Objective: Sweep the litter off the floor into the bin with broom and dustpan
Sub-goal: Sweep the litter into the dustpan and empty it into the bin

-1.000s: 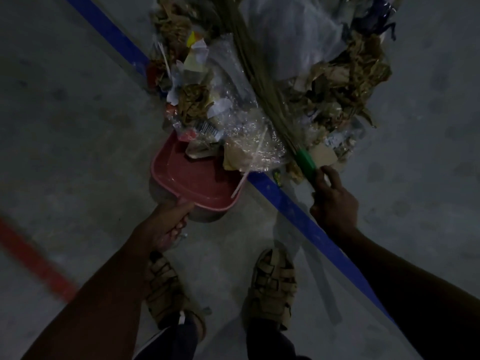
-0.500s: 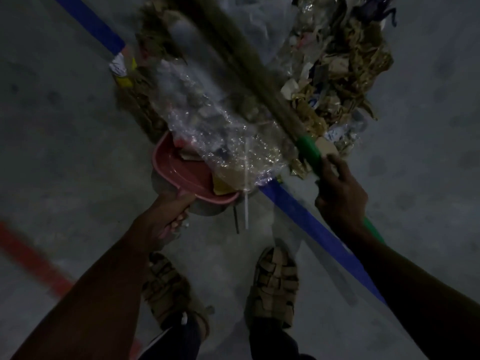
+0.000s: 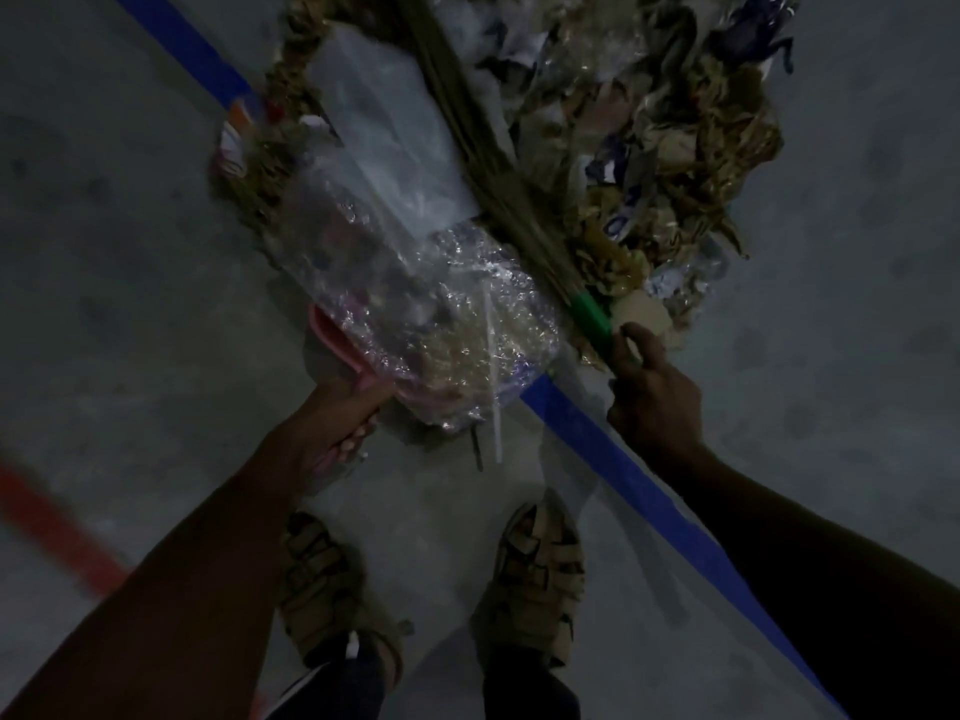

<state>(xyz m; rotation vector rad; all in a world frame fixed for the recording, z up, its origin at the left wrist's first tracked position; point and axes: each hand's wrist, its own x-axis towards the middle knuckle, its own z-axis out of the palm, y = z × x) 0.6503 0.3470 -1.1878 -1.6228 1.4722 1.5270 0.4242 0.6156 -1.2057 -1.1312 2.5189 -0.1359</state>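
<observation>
Pretty dim shot, looking straight down at a grey floor (image 3: 119, 314). Far left there's a red line (image 3: 57, 532) painted across the near corner. Next over, the left hand (image 3: 332, 433) has its fingers curled round the handle of a pink dustpan (image 3: 337, 345), which sits tipped on the floor just in front of the left sandal (image 3: 322, 584). You only see the dustpan's left rim, because a big wad of clear plastic wrap (image 3: 441, 324) is lying right over it, with a thin white straw (image 3: 493, 387) sticking out past its near edge.

A blue line (image 3: 613, 459) runs diagonally from far left to near right, passing under the mess and beside the right sandal (image 3: 535, 584).

In the middle, the broom (image 3: 498, 184) lies slanted over the pile, its brown bristles reaching toward the far side and blurred, its green handle (image 3: 589, 317) pointing near-right. The right hand (image 3: 649, 392) is wrapped around that handle, just below the green part that shows.

To the right of the broom, the rest of the litter (image 3: 665, 148) is heaped on the floor: crumpled brown paper, scraps with blue print, bits of plastic. The bin isn't visible anywhere here.
</observation>
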